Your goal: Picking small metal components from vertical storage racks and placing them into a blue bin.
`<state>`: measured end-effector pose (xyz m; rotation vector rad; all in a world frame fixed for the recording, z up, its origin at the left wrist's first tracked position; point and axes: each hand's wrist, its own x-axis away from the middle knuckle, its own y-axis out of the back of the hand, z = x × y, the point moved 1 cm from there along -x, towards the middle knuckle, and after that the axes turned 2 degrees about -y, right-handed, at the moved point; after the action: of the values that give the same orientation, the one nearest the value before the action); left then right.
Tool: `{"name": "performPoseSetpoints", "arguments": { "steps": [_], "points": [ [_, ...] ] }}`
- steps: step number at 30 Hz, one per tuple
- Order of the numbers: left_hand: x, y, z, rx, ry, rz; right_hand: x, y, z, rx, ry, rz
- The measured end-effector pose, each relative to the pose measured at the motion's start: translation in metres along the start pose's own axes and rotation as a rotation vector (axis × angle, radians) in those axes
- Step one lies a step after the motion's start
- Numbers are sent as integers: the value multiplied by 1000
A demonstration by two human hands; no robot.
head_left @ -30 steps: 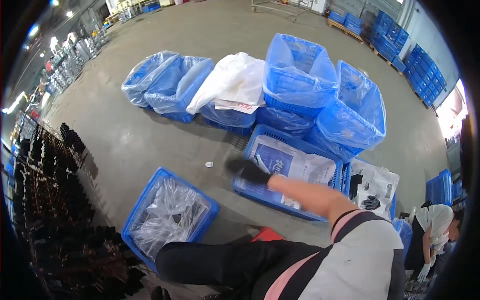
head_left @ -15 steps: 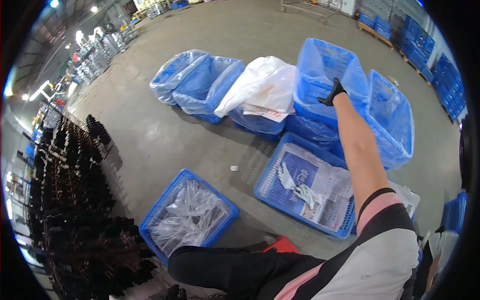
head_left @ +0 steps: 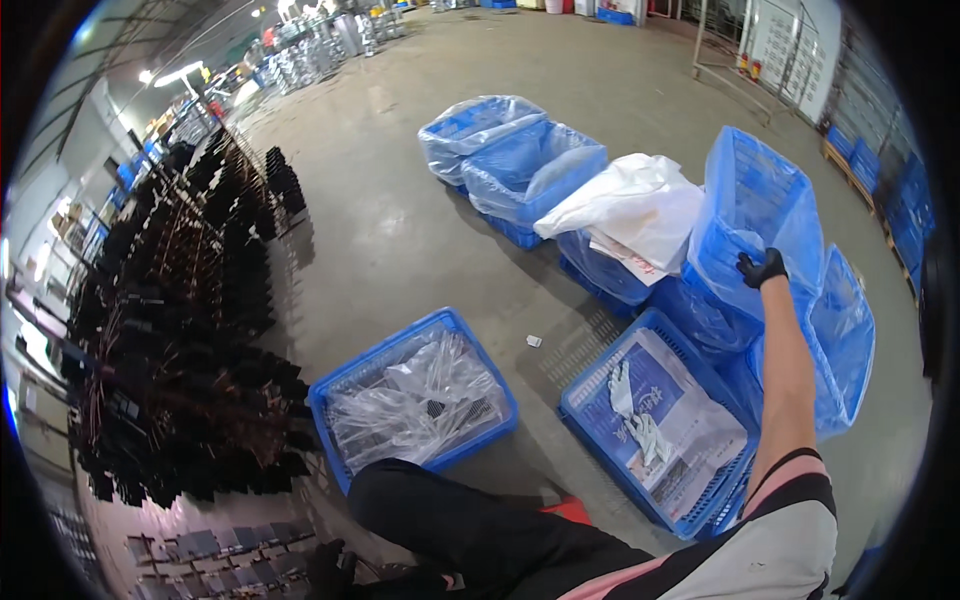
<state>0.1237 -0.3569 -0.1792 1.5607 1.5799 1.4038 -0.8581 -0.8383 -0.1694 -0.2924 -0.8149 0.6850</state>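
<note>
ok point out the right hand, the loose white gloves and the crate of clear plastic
Right hand (head_left: 763, 268), head view: on the middle of the hand.
Loose white gloves (head_left: 652, 440), head view: on the lower one.
Crate of clear plastic (head_left: 481, 364), head view: on its blue rim, right side.

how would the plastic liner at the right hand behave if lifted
The plastic liner is probably floppy, draping loosely over the blue crate. It looks light, being thin enough to see through. Its sheen suggests some slipperiness for the gloved right hand.
</note>
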Motion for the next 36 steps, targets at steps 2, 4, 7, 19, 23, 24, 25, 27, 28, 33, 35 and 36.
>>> {"name": "performPoseSetpoints", "arguments": {
  "steps": [2,4,7,19,23,24,25,27,28,33,35,36],
  "points": [
    [19,-3,12,13,10,-73,5,-29,-5,28,19,58],
    [33,0,16,-6,-30,-192,20,-43,-12,7,4,5],
    [23,-4,23,59,-101,-247,41,-25,19,67,106,162],
    [40,0,15,84,-109,-309,219,-112,-22,910,766,856],
    [35,2,14,108,-109,-329,276,-153,-61,532,242,818],
    [34,3,12,99,-115,-340,272,-158,-71,670,284,894],
    [36,3,10,88,-112,-348,272,-161,-83,811,318,972],
    [43,1,13,76,-76,-347,276,-169,-115,958,412,1041],
    [42,-1,18,56,-94,-353,282,-176,-138,1083,531,1105],
    [46,8,20,475,89,-378,295,-196,-251,857,114,1116],
    [44,16,21,559,161,-445,291,-206,-280,976,56,1176],
    [43,22,22,640,205,-511,290,-211,-295,1084,21,1220]
  ]
}}
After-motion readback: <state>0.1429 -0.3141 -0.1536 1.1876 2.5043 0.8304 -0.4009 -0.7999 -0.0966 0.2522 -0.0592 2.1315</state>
